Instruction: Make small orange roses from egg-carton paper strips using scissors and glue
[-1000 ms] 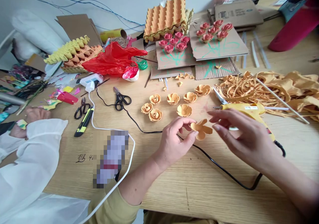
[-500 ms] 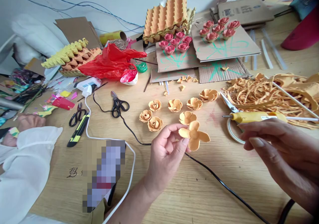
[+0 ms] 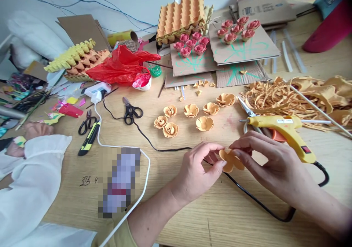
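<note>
Between my two hands is an orange egg-carton flower point(image 3: 231, 161) with rounded petals. My left hand point(image 3: 199, 168) pinches its left petal between thumb and fingers. On its upper right side, my right hand point(image 3: 271, 162) has thumb and fingertips closed on a petal, covering part of it. Beyond my hands, a single cup-shaped flower point(image 3: 205, 124) rests on the wooden table point(image 3: 192, 217). Several more orange flowers lie behind it, some with a rolled centre like this rose point(image 3: 171, 129). A yellow glue gun point(image 3: 286, 124) lies behind my right hand, its black cord running under my hands.
Orange carton strips point(image 3: 264, 96) heap at the right beside scissors point(image 3: 246, 107). Painted red flowers stand on cardboard point(image 3: 244, 52) at the back. Black scissors point(image 3: 131, 111), a utility knife point(image 3: 89, 139) and a white cable point(image 3: 147, 173) lie leftward. Another person's white sleeve point(image 3: 46, 173) is at far left.
My right hand has moved left from beside the glue gun and taken hold of the flower. My left hand has shifted right and slightly down with it. The view has moved a little.
</note>
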`<state>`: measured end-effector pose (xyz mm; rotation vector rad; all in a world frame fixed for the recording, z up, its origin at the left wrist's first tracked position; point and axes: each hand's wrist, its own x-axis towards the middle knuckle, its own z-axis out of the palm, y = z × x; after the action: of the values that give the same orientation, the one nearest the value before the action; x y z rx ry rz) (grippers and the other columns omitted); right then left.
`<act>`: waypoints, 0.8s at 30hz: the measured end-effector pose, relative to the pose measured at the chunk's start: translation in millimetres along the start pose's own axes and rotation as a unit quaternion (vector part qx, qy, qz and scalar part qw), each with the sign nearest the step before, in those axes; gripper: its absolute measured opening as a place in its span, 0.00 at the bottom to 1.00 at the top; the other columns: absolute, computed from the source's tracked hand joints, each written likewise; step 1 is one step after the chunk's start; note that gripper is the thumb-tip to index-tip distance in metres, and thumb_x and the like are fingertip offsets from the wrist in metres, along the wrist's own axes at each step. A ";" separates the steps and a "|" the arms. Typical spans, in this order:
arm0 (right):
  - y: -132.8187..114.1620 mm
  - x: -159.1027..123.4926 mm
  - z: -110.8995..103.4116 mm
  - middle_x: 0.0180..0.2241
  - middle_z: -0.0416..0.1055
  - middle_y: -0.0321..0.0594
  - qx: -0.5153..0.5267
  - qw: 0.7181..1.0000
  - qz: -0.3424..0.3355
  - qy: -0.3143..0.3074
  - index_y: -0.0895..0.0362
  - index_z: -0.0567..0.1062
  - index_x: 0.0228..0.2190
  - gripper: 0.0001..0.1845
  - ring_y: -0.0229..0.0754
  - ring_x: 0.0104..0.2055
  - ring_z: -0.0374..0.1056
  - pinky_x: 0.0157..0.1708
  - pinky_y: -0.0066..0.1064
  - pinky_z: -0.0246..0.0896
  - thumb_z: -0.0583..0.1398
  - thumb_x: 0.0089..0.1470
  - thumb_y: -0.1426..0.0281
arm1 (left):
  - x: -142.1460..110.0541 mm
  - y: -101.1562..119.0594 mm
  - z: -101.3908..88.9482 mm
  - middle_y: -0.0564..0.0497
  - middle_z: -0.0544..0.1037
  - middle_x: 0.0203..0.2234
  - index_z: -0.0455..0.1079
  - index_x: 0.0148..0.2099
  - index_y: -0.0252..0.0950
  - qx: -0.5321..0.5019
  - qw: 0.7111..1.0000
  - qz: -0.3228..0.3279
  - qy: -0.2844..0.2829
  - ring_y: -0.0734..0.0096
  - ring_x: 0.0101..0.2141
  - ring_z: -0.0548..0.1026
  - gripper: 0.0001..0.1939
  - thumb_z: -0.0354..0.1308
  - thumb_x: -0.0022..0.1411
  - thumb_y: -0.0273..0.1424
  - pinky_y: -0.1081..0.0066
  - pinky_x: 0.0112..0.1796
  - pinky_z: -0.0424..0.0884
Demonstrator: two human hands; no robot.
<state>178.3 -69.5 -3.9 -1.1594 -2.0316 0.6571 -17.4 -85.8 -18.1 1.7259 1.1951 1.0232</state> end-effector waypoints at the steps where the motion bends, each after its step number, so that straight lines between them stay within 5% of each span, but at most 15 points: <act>1: -0.6 0.2 0.5 0.30 0.74 0.38 0.003 1.000 0.003 -0.001 0.51 0.75 0.34 0.07 0.39 0.29 0.69 0.28 0.31 0.64 0.58 0.63 0.67 | -0.5 0.7 0.9 0.50 0.81 0.33 0.73 0.45 0.35 -0.002 1.000 -0.005 -0.003 0.74 0.31 0.77 0.11 0.63 0.59 0.23 0.74 0.36 0.77; 8: -2.0 2.2 0.8 0.27 0.75 0.36 0.018 0.998 0.055 -0.005 0.52 0.74 0.32 0.08 0.39 0.27 0.69 0.26 0.31 0.64 0.57 0.62 0.66 | -1.3 1.9 4.0 0.52 0.81 0.31 0.71 0.40 0.36 -0.010 1.000 -0.028 -0.002 0.75 0.29 0.77 0.08 0.65 0.58 0.25 0.75 0.35 0.76; 18: -5.5 4.6 1.8 0.23 0.73 0.34 0.026 0.996 0.077 -0.030 0.54 0.72 0.28 0.09 0.36 0.23 0.68 0.22 0.27 0.62 0.57 0.60 0.69 | -3.3 -7.4 4.5 0.50 0.79 0.34 0.70 0.42 0.37 0.148 0.976 0.159 -0.028 0.69 0.36 0.77 0.05 0.62 0.64 0.30 0.68 0.40 0.75; 24: -0.4 3.9 4.5 0.28 0.75 0.37 -0.009 0.998 0.054 -0.039 0.54 0.74 0.33 0.07 0.37 0.26 0.71 0.25 0.28 0.65 0.57 0.62 0.69 | -1.6 -9.3 7.9 0.49 0.79 0.34 0.71 0.42 0.37 0.211 0.966 0.142 -0.034 0.67 0.37 0.78 0.03 0.60 0.65 0.29 0.67 0.41 0.75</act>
<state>173.2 -66.6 -5.2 -1.2784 -2.0550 0.7488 -13.6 -86.2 -29.8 2.3003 1.2058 0.9044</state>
